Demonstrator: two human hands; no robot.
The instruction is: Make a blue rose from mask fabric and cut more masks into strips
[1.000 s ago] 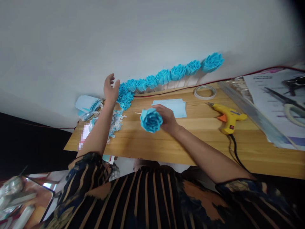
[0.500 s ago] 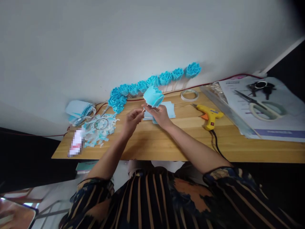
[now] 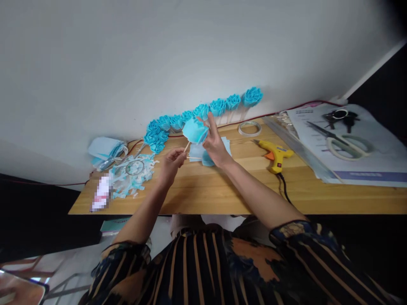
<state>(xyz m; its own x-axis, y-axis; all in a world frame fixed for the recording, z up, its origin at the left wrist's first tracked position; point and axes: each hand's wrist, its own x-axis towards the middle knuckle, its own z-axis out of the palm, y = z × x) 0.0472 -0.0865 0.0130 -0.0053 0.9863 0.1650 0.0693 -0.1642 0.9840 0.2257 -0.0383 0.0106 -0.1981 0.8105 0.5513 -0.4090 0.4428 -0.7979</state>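
Note:
Between my hands is a light-blue handmade flower, tilted on a thin wooden stick. My left hand is closed, pinching the stick below the bloom. My right hand cups the flower head from the right, thumb low on the petals and a finger pointing up along its far side; some fingertips are hidden behind it. Under my right hand lie light-blue sheets on the table. Just behind the held bloom, a row of finished blue flowers leans against the wall.
A yellow glue gun and a tape roll lie to the right. Farther right are scissors and keys on printed paper. To the left are blue scraps, folded blue material and a blurred-out object.
The flower has moved slightly left and tipped, baring more stick. My right hand has shifted from beneath the bloom to its right side, a finger raised. My left hand has moved slightly down and left.

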